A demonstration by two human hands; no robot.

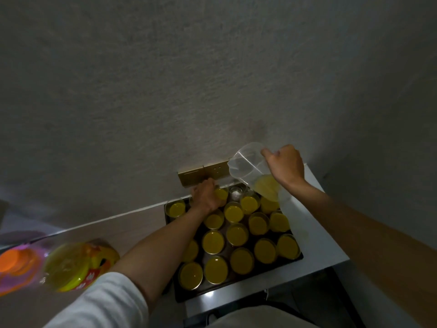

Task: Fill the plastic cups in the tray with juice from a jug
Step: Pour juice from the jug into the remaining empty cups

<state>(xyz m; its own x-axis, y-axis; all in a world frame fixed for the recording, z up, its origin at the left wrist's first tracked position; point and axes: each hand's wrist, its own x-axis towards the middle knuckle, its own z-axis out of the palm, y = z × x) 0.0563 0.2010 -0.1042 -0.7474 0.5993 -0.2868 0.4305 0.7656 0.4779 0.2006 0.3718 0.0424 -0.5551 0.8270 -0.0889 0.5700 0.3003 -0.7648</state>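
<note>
Right hand (285, 164) tilts jug (254, 171) above empty cup (234, 193).

Home-like room corner: plain textured wall (189, 79), gold wall sockets (203, 172), small white table (321, 242), juice bottle (78, 266) on adjoining counter (132, 228).

A rough, grey plastered wall (189, 79) fills most of the view, dim and unevenly lit. Low on it sits a brass-coloured socket plate (203, 172), catching a faint glow along its top edge. Below the plate runs a pale counter (324, 242), meeting the wall in a thin light seam left of the plate. Below the counter's near edge the space falls into dark shadow. A small bright glint lies on the counter's front.
</note>
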